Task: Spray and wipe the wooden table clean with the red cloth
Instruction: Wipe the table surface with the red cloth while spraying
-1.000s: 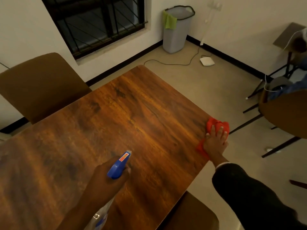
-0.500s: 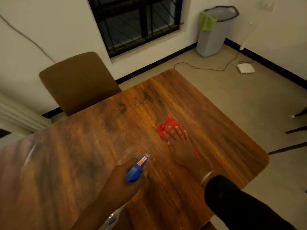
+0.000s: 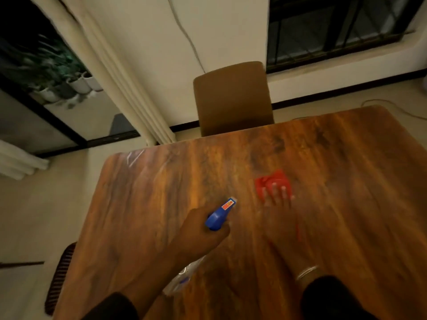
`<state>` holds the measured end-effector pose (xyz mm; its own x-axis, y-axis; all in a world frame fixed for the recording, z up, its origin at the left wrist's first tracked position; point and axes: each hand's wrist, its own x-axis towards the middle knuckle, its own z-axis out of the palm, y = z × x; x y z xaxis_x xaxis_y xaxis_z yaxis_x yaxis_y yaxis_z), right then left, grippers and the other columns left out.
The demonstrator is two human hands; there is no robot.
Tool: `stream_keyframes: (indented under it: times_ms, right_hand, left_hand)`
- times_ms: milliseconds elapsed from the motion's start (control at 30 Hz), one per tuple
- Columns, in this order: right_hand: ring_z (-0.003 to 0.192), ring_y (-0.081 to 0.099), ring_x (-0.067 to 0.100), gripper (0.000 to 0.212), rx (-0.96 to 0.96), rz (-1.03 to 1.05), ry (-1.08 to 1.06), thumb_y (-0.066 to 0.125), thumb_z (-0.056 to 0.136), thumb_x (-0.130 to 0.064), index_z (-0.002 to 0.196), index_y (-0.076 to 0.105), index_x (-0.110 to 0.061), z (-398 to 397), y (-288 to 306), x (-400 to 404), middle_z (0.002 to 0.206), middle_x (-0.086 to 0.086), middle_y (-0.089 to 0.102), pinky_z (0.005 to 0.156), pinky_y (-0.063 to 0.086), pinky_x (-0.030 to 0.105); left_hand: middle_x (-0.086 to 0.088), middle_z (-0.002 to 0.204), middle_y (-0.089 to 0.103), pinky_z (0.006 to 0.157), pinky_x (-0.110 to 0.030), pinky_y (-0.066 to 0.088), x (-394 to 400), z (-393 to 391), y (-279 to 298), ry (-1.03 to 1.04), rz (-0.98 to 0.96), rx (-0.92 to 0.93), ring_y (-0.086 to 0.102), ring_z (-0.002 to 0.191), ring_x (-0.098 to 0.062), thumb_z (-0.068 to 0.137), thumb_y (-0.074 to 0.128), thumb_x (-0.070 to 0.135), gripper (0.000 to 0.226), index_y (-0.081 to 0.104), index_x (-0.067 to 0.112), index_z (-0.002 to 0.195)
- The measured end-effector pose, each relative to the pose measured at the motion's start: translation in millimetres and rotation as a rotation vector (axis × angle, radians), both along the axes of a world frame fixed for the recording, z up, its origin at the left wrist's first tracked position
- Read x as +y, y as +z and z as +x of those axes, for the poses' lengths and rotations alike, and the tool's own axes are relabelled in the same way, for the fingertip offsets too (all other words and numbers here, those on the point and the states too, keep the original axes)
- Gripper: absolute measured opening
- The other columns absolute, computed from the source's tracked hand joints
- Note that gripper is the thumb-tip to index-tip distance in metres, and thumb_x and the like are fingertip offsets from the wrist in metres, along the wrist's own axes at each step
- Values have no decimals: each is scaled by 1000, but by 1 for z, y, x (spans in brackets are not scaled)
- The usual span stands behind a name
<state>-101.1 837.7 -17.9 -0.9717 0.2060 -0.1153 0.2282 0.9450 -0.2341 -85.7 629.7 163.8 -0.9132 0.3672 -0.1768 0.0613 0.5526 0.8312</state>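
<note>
While my right hand (image 3: 278,213) is pressing down flat, fingers straight and spread, the red cloth (image 3: 271,182) is lying bunched under my fingertips (image 3: 273,189) on the wooden table (image 3: 138,215), roughly midway across the top and somewhat nearer the far edge than the near one. Motion is blurring that hand, so I am not making out its outline well; a strip of red is also showing beside the wrist. A pale bracelet (image 3: 307,272) is sitting on the wrist just ahead of my dark sleeve (image 3: 332,299).

Just left of the cloth, my left hand (image 3: 198,234) is gripping the spray bottle (image 3: 220,214), fingers curled around its neck, and the blue head is pointing toward the far edge. The clear body of the bottle is hanging below my hand, over the near part of the table.

Wet streaks are glinting near the far left corner. Beyond the far edge a brown chair (image 3: 233,98) is standing pushed up to the table, with a barred window (image 3: 335,28) behind it on the right and a pale curtain (image 3: 120,72) hanging on the left.
</note>
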Motion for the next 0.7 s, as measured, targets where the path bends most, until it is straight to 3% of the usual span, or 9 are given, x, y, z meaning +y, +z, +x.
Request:
stream_keyframes:
  times_ms: [67,133,200,267,367,500,567,633,700]
  right_hand:
    - [161,-2,34,57,42,-128,242,25,108,-38,163,35,-24,16,4,-78,172,7,11,126,19,58]
    - [160,-6,27,65,110,-223,417,-2,111,-38,162,31,-16,40,4,-148,171,10,24,125,16,47]
    - [158,21,27,85,58,-146,581,-17,105,-44,155,45,-15,43,-2,-171,161,12,46,123,1,41]
    - [143,51,31,61,-35,-52,642,14,110,-39,144,62,-22,28,-4,-175,151,9,59,125,-2,45]
    - [157,26,33,58,-30,85,557,27,105,-42,160,38,-33,-31,-9,-167,171,7,27,128,-3,54]
    - [158,23,39,69,-11,6,227,17,95,-38,160,37,-28,-81,4,-220,171,10,26,125,17,64]
    - [157,26,40,68,-2,-43,361,20,95,-38,159,42,-29,-87,5,-279,170,9,29,124,21,63]
    - [154,33,38,66,-46,-20,614,24,95,-41,156,48,-30,-78,0,-329,168,7,34,125,21,56]
    - [148,44,36,62,-18,-46,676,30,95,-40,149,57,-30,-80,-5,-355,163,6,43,118,24,54]
  left_hand:
    - [10,56,53,52,-15,35,-23,4,5,53,-14,-4,45,49,0,80,66,20,18,58,32,70]
    - [16,58,60,51,-6,37,-48,8,8,76,-48,4,52,50,5,85,67,12,34,62,43,71]
    - [12,60,62,55,-8,42,-78,8,6,128,-95,-15,57,56,4,88,70,14,30,63,40,74]
    - [11,63,57,59,-8,43,-107,4,10,149,-160,-57,58,62,2,90,68,22,18,59,31,77]
    - [17,73,55,71,7,37,-161,-10,14,134,-303,-52,55,78,25,93,64,24,14,58,34,85]
    - [-15,126,61,109,-39,40,-235,-32,8,202,-366,-250,57,120,-23,98,56,26,37,52,6,129]
    - [-13,102,68,92,-44,52,-271,-40,6,249,-333,-147,66,95,-24,94,62,22,23,60,10,113]
    - [-4,77,65,69,-29,55,-305,-45,2,287,-262,-37,62,66,-13,90,67,17,8,61,21,92]
    - [-2,74,65,63,-20,50,-339,-47,-2,303,-252,-50,62,64,-10,90,67,19,12,59,27,88]
